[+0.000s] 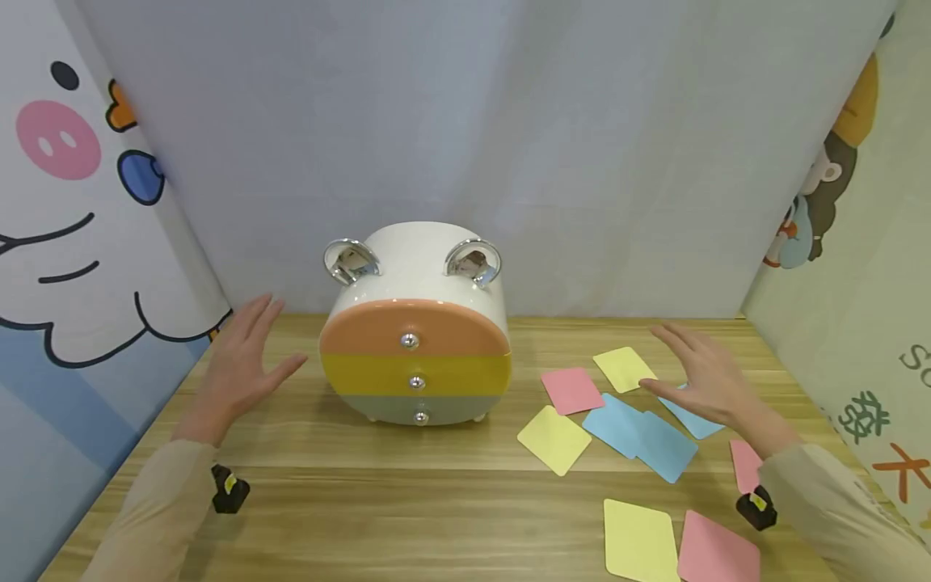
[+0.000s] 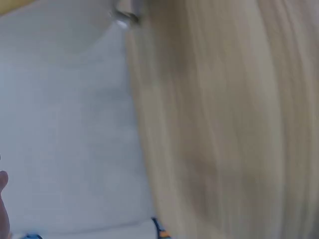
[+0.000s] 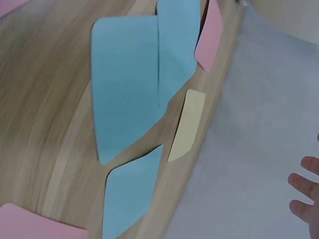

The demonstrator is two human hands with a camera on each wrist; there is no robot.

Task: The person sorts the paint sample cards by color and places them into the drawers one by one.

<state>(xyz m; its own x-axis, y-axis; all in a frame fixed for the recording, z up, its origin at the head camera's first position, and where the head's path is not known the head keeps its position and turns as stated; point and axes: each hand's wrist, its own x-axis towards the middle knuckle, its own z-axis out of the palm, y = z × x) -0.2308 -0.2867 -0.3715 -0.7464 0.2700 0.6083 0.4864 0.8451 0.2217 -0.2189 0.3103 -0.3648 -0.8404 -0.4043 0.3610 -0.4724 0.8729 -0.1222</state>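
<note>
A rounded white box [image 1: 422, 263] with orange, yellow and grey-green drawer fronts, silver knobs and two shiny ears stands upright on the wooden table. To its left my left hand [image 1: 240, 360] hovers with spread, straight fingers, touching nothing. My right hand [image 1: 701, 376] is held over the scattered cards at the right, its fingers extended and holding nothing. Beneath and around it lie a yellow card [image 1: 624, 369], a pink card [image 1: 572, 390], overlapping blue cards [image 1: 665, 446] and another yellow card [image 1: 555, 440]. In the right wrist view the blue cards [image 3: 127, 84] fill the middle.
Nearer the front edge lie a yellow card [image 1: 640, 540] and a pink card [image 1: 718, 550]. A further pink card [image 1: 745, 465] is partly hidden by the right forearm. A pale curtain [image 1: 582, 162] hangs behind the table [image 1: 407, 517]; printed cloths flank both sides.
</note>
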